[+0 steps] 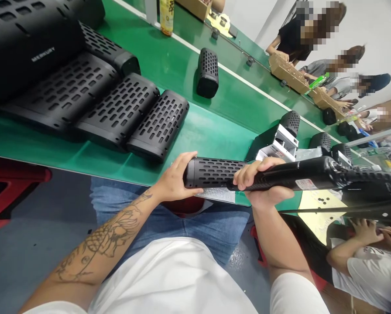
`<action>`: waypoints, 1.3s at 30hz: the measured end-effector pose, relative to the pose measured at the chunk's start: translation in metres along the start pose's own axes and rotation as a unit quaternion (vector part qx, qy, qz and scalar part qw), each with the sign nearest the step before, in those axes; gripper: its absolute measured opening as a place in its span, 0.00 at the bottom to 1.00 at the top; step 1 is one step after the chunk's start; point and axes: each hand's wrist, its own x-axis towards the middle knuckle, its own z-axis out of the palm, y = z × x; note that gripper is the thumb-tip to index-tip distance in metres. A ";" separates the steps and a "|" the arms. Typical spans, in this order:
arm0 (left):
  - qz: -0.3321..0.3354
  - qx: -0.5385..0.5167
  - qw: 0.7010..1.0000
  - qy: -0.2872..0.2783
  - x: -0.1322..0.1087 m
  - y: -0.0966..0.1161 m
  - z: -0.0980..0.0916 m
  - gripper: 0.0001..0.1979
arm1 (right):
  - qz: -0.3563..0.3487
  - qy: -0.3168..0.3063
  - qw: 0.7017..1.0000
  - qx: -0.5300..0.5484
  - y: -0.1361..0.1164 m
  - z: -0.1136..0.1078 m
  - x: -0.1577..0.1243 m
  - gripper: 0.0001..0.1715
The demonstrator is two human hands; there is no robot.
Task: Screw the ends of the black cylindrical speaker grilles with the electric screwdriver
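Note:
My left hand (177, 179) grips the left end of a black perforated housing (217, 170), with the thumb on the near side and fingers on the far side. The housing lies at the near edge of the green table. In my right hand (264, 179) is a black electric screwdriver (308, 174), its coiled cord running off to the right. The screwdriver's front end is at the housing's right end; its tip is hidden. Past my right hand stands a black and silver screw feeder-like box (276, 144).
Several finished-looking black perforated housings (164, 124) lie in a row at the left. Another housing (208, 72) stands on the conveyor belt (182, 56). A yellow bottle (167, 17) is at the back. Co-workers (372, 261) sit at the right and across the line. Red stools (15, 187) are below.

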 end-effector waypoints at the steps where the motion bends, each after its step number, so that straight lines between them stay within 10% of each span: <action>1: -0.001 0.004 1.000 -0.002 0.000 0.000 0.000 0.65 | 0.003 -0.014 1.000 0.000 0.000 0.000 0.000 0.26; 24: 0.010 0.058 0.998 0.002 -0.004 -0.006 -0.004 0.72 | 0.067 -0.045 0.997 0.018 0.017 -0.005 -0.013 0.32; 28: 0.027 0.069 0.997 -0.006 -0.006 -0.010 -0.002 0.81 | -0.020 0.125 0.988 -0.093 -0.004 -0.054 0.014 0.33; 32: 0.052 0.067 0.996 -0.030 -0.003 -0.006 -0.001 0.75 | -0.099 0.300 0.908 -0.274 -0.005 -0.129 0.046 0.28; 39: 0.030 0.043 0.997 -0.060 0.001 -0.004 -0.002 0.67 | -0.044 0.276 0.912 -0.301 0.008 -0.165 0.036 0.38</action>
